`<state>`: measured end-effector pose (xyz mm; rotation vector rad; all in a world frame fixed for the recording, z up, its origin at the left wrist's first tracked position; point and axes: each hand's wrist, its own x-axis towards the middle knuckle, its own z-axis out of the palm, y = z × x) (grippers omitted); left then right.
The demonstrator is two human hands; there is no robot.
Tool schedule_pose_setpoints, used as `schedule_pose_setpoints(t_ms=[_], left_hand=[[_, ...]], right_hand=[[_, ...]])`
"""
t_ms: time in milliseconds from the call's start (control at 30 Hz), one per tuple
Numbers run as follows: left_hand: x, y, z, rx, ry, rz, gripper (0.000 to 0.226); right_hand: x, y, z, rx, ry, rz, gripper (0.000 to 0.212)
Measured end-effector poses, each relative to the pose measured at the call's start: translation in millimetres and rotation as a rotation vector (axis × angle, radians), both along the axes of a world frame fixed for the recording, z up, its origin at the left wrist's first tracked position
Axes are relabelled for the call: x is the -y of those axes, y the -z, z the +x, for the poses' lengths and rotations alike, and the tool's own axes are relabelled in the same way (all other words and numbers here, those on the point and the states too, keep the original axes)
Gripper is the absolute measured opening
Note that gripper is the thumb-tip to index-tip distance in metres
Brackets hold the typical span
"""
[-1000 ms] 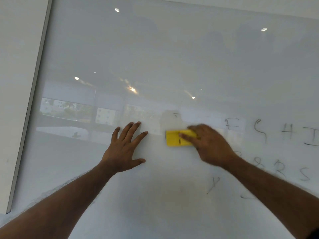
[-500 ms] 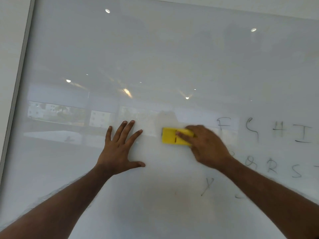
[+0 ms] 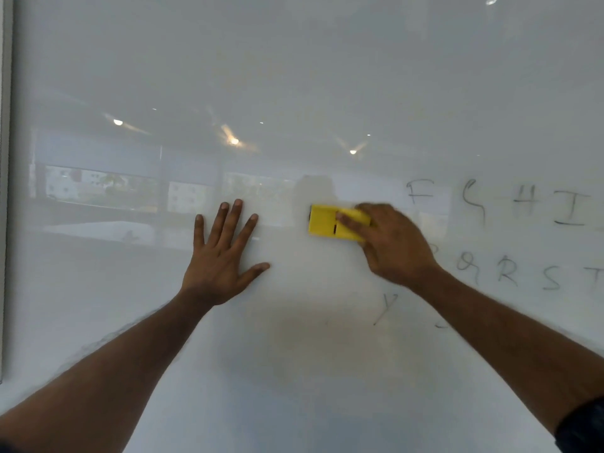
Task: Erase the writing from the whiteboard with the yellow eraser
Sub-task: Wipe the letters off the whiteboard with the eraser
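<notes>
Yellow eraser (image 3: pixel 330 223) shifted slightly left, right hand (image 3: pixel 394 245) fingers clamped on it against whiteboard (image 3: pixel 294 76), left hand (image 3: pixel 220 256) splayed flat, letters (image 3: pixel 529 204) at right.

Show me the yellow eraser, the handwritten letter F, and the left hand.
Yellow rectangular eraser (image 3: pixel 323 222), head view, bare left half.
Handwritten letter F (image 3: pixel 415 191), head view, upright stroke.
Left hand (image 3: pixel 217 261), head view, back of hand.

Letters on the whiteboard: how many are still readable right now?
9. Top row: F, G, H, I. Second row: Q, R, S, T at the frame edge. Below: Y. The right hand and forearm may hide more.
</notes>
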<state>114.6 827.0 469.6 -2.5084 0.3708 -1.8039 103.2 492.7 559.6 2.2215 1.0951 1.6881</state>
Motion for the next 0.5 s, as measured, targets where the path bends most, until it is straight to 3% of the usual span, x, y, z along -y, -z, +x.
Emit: schedule_pose_setpoints(t_ms=[167,267,433,500], left_hand=[[13.6,12.8,6.8,-0.006,-0.028,-0.074,0.084],[16.9,14.6,7.4,-0.006,-0.035,-0.095,0.082],[21.3,17.5,6.7,-0.015,-0.05,-0.102,0.08],[22.2,18.7,7.4,-0.031,-0.073,-0.103,0.079]], right_hand=[[-10.9,-69.5,0.4,0.035,0.042,0.322,0.068],[-35.8,-52.3,-3.8,-0.013,0.003,0.233,0.07],[-18.8,24.6,-7.4,-0.043,0.008,-0.114,0.066],[1.8,10.1,-5.5,-0.017,0.02,-0.042,0.068]])
